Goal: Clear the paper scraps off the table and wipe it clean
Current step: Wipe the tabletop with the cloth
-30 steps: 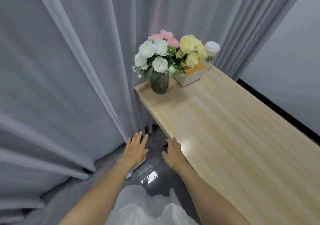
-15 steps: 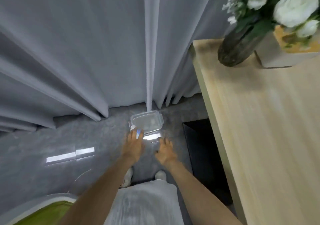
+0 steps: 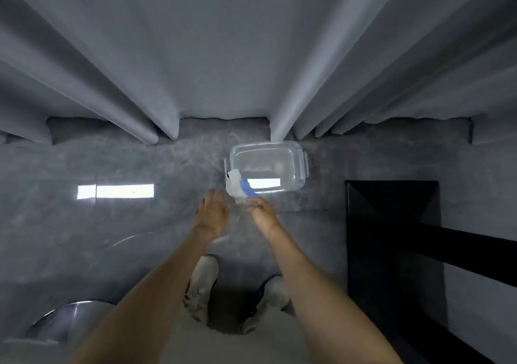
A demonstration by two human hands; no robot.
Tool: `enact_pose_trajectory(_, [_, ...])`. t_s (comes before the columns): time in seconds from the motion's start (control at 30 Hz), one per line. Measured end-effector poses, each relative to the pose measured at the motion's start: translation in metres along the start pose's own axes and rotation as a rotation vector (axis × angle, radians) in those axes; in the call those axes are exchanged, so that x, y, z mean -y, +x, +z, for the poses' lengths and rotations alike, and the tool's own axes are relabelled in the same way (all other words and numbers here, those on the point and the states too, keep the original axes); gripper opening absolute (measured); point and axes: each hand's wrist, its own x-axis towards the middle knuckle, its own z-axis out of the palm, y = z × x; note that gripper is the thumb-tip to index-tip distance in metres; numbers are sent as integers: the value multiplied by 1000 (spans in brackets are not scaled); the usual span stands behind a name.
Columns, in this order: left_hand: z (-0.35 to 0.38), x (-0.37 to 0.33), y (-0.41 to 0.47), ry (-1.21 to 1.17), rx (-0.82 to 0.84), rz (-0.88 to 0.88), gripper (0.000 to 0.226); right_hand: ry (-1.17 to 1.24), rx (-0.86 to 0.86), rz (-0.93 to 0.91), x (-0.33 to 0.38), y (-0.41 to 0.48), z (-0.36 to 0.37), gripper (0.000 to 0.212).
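Observation:
I am looking straight down at the grey floor. A clear plastic container stands there at the foot of the curtain. A white and blue cloth lies over its near left corner. My right hand reaches forward and its fingertips pinch the blue end of the cloth. My left hand hovers just left of it, fingers spread, holding nothing. The image is blurred around both hands. No paper scraps and no tabletop are in view.
Grey curtain hangs along the far side. The black table frame fills the right. My two white shoes stand below the hands. A round shiny rim sits at the bottom left. Bright light reflections lie on the floor.
My view has dropped from the tabletop and flowers to the floor. Both hands have reached down toward the container, and the cloth now sits at my right fingertips instead of my left.

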Motion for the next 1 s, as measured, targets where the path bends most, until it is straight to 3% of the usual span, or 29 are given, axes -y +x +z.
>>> enact_pose_trajectory(0.13, [27,20,55,-27,37,81,57,406,-8,162,-8,51,8,21])
enact_pose_trajectory(0.27, [44,19,70,-206,135,25,65,699,66,254,-19,89,22,20])
enact_pose_trajectory(0.37, [37,3,56,-373,111,-27,55,751,-18,317,-30,97,34,15])
enact_pose_trajectory(0.47, [14,-15,34,-374,24,-8,48,723,-72,306,-36,82,36,27])
enact_pose_trajectory(0.6, [-16,-23,-2,-259,-9,22,28,750,-67,233,-6,16,18,13])
enact_pose_trajectory(0.7, [-53,-44,-46,-153,-28,54,27,756,-43,167,27,-48,-4,9])
enact_pose_trajectory(0.83, [-104,-72,-121,-135,7,164,66,723,-91,97,81,-146,-36,12])
enact_pose_trajectory(1.0, [-174,-118,-219,88,-58,397,79,739,-198,21,144,-269,-70,13])
